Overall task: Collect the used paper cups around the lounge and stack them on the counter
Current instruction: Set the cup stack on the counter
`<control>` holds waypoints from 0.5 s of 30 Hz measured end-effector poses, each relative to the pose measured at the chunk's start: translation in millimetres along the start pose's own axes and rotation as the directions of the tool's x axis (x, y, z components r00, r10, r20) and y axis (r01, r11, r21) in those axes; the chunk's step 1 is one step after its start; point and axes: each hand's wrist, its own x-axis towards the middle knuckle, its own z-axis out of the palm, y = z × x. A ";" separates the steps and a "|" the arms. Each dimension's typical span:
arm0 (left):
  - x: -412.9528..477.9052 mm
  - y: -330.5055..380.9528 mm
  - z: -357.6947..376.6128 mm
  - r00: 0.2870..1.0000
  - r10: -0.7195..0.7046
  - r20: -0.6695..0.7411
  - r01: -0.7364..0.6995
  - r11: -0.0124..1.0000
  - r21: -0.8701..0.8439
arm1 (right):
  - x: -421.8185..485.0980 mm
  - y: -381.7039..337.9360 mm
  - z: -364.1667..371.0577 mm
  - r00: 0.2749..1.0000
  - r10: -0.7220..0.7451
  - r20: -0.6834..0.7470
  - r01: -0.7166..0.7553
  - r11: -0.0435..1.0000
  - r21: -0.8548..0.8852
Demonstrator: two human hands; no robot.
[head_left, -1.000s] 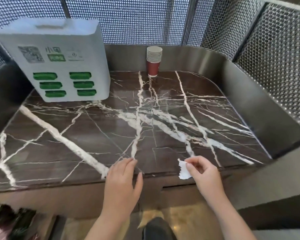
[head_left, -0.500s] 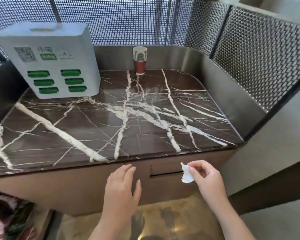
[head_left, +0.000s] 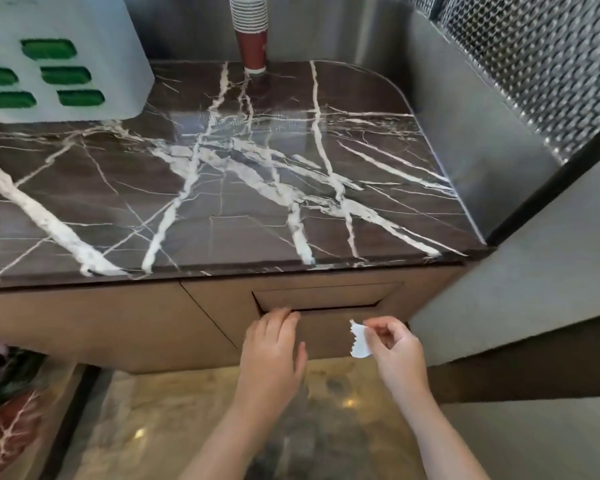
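A stack of red paper cups with white rims stands upright at the back of the dark marble counter, against the metal wall. My left hand is below the counter edge, fingers spread, its fingertips touching the recessed flap in the wooden cabinet front. My right hand pinches a small torn scrap of white paper between thumb and fingers, just right of the left hand and below the flap.
A white power-bank rental box with green slots stands at the counter's back left. Metal walls and mesh enclose the back and right. Polished stone floor lies below; a plant sits low left.
Both hands dropped from the counter's front edge to the cabinet front. The left fingertips now touch the flap. The view tilted down and moved closer; the paper scrap stays pinched.
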 end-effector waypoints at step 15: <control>18.2 -38.5 132.7 0.997 -0.041 0.072 0.032 0.993 0.113 | 71.2 94.1 77.6 0.979 0.029 -0.204 0.012 0.980 0.198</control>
